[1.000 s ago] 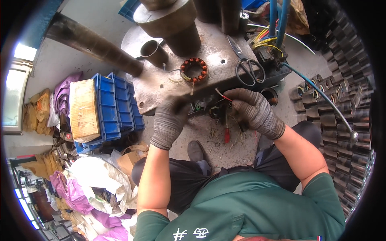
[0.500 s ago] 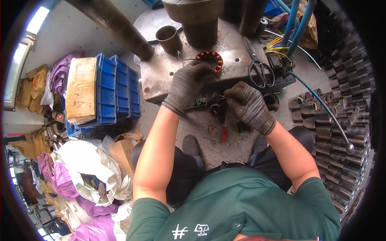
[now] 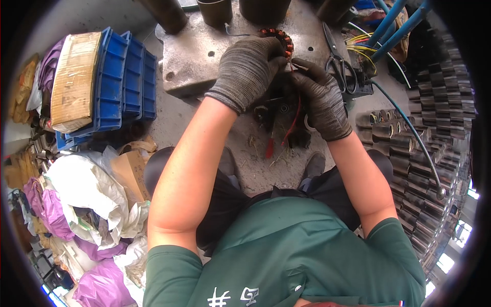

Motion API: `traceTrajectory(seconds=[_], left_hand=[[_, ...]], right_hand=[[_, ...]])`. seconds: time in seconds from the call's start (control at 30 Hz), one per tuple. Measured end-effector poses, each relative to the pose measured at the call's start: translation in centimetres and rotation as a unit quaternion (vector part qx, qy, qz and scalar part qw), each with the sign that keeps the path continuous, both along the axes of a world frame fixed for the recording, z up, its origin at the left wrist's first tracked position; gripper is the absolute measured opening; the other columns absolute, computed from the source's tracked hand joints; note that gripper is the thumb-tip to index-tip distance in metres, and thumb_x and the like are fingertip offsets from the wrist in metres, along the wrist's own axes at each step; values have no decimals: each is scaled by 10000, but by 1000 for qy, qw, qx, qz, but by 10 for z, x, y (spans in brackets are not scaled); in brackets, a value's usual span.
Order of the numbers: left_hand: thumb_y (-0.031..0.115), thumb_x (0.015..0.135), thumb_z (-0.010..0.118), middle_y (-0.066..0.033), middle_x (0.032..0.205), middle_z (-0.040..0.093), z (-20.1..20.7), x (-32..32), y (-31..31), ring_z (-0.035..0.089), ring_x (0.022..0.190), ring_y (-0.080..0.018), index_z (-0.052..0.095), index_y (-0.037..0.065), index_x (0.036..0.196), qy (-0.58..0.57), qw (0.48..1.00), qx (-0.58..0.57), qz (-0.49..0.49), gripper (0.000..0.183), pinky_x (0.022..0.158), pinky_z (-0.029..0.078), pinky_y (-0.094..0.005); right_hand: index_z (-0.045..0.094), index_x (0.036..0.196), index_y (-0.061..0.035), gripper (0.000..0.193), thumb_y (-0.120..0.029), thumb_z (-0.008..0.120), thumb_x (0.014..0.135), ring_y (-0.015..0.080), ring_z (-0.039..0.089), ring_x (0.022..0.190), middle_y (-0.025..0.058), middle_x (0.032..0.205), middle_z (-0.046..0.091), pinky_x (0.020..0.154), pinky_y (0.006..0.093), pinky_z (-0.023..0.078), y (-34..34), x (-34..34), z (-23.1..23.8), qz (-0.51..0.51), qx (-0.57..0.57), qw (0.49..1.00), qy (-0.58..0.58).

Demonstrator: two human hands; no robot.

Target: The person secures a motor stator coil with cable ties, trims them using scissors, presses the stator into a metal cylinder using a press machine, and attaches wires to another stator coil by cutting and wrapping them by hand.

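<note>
A ring-shaped motor stator with copper windings (image 3: 286, 41) rests on the near part of a steel plate (image 3: 194, 59), partly hidden by my left hand. My left hand (image 3: 250, 66), in a grey knitted glove, is closed on the stator's near left side. My right hand (image 3: 323, 100), gloved likewise, pinches a thin red wire (image 3: 296, 115) close to the stator's near edge. The wire's lower length hangs down past the plate's front. Black-handled scissors (image 3: 340, 66) lie on the plate right of my right hand.
Metal cylinders (image 3: 215, 13) stand at the back of the plate. Blue crates (image 3: 112, 82) with a cardboard box (image 3: 76, 82) are stacked at left, above white sacks (image 3: 92, 189). Stacked metal sleeves (image 3: 409, 158) fill the right side. A teal hose (image 3: 404, 115) curves nearby.
My right hand has come up and left, near the left hand and stator, and a red wire now shows hanging from it. The whole view has shifted, with the plate higher in it.
</note>
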State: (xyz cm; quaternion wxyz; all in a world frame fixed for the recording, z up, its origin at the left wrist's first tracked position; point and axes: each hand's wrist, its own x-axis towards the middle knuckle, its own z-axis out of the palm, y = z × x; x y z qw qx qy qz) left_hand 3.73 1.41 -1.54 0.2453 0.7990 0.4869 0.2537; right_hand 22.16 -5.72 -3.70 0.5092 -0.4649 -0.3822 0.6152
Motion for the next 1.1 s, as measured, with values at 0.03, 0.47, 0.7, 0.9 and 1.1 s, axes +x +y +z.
traceTrajectory(seconds=[0.03, 0.47, 0.7, 0.9, 1.1], left_hand=[[210, 933, 752, -152, 1009, 750, 1, 0, -1, 739, 951, -316, 770, 85, 1082, 10, 1000, 16, -6, 195, 866, 578, -428], [130, 1006, 692, -129, 1174, 771, -1, 1, 9, 738, 1080, -238, 742, 87, 1255, -127, 988, -43, -73, 257, 959, 590, -370], [133, 1000, 695, -127, 1128, 779, 4, 1, 13, 741, 1050, -244, 742, 110, 1255, -64, 990, -62, -107, 260, 954, 589, -382], [123, 993, 692, -149, 1095, 770, 7, 1, 14, 743, 1018, -274, 745, 103, 1195, -13, 993, -14, -118, 210, 944, 590, -402], [127, 1003, 682, -168, 1062, 754, -6, -2, 19, 742, 996, -298, 729, 67, 1181, -17, 991, 35, -125, 193, 898, 599, -409]], right_hand=[[660, 1366, 10, 365, -60, 674, 1008, 131, 719, 929, 78, 1081, 760, 859, 287, 604, 1, 0, -1, -3, -10, 1000, 21], [686, 1328, -17, 314, -103, 673, 1026, 111, 709, 828, 40, 987, 749, 731, 265, 591, 2, -3, -4, -17, -8, 1000, 6], [694, 1307, -23, 304, -101, 673, 1015, 86, 677, 786, 22, 956, 735, 688, 244, 564, 2, 1, -3, -27, -24, 999, -9], [687, 1280, -6, 297, -100, 643, 1002, 85, 638, 764, 17, 956, 721, 629, 226, 523, 5, 7, -8, -13, -50, 997, 55], [656, 1230, 5, 280, -151, 589, 1008, 121, 596, 753, 74, 1000, 695, 566, 222, 471, 13, 16, -21, 83, -178, 901, 387]])
